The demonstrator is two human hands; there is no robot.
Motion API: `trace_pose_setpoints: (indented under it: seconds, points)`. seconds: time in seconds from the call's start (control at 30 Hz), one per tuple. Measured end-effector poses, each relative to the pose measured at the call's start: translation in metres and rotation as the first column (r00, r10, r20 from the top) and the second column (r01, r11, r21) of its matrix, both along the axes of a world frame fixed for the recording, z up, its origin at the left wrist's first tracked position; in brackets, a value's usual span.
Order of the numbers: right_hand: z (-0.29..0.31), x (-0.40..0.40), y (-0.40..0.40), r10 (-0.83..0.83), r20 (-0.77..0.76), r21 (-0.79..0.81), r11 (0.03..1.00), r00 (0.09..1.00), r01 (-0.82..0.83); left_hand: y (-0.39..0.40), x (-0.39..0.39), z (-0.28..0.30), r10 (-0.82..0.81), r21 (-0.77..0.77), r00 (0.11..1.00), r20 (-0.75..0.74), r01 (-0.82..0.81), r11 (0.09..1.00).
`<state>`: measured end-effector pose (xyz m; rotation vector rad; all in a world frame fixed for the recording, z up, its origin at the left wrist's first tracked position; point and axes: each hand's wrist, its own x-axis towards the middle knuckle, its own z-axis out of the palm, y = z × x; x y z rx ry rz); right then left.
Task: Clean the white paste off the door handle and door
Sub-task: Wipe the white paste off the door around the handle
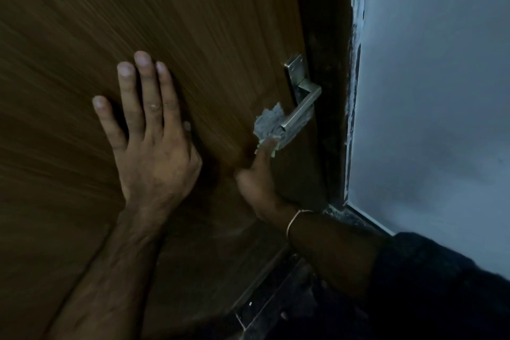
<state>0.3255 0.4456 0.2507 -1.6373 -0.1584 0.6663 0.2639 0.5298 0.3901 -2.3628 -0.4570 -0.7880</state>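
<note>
Left hand (149,130): spread flat with fingers straight, pressed on the wooden door (193,22), likely to steady it against the wiping.
Left arm: reaches up from lower left, wrist bent back.
Right hand (258,176): pinches a crumpled cloth (269,125), pushing it against the free end of the handle (299,112), where paste probably remains.
Right arm: comes from lower right, bracelet (295,219) on wrist, dark sleeve (441,284) behind.
Wall (441,91): pale, beside the dark frame (328,91).

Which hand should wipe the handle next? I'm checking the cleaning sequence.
The right hand: it already holds the crumpled wad of paper against the free end of the door handle. The left hand lies flat on the door, fingers spread, well left of the handle.
</note>
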Motion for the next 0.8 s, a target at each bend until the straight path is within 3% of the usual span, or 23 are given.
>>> trace_pose_setpoints:
  seconds: [0.17,0.33,0.47,0.53,0.63,0.67,0.8]
  points:
    - [0.014,0.001,-0.007,0.014,0.063,-0.034,0.999,0.998,-0.012,0.003,0.002,-0.004,-0.045,0.004,0.999,0.006,0.045,0.999]
    - [0.032,-0.007,-0.003,0.033,0.152,0.069,0.997,0.988,-0.044,0.005,0.002,-0.003,-0.074,-0.027,0.997,-0.003,0.073,0.997]
    - [0.053,-0.015,0.004,-0.025,0.384,0.118,0.993,0.923,-0.023,0.005,0.003,-0.003,-0.075,-0.003,0.997,-0.011,0.075,0.997]
    - [0.056,-0.008,0.009,-0.062,0.349,0.104,0.994,0.935,0.027,0.005,0.002,-0.001,-0.084,0.012,0.996,-0.011,0.084,0.996]
    - [0.058,0.012,0.007,-0.075,0.021,0.038,0.997,0.997,0.074,0.004,0.001,0.000,-0.085,0.023,0.996,-0.034,0.086,0.996]
    - [0.056,0.013,0.004,-0.047,0.016,0.037,0.998,0.999,0.047,0.003,0.000,-0.001,-0.083,0.029,0.996,-0.033,0.084,0.996]
    - [0.053,0.012,-0.010,-0.017,0.224,0.064,0.998,0.974,0.002,0.006,0.002,-0.002,-0.084,0.012,0.996,-0.012,0.084,0.996]
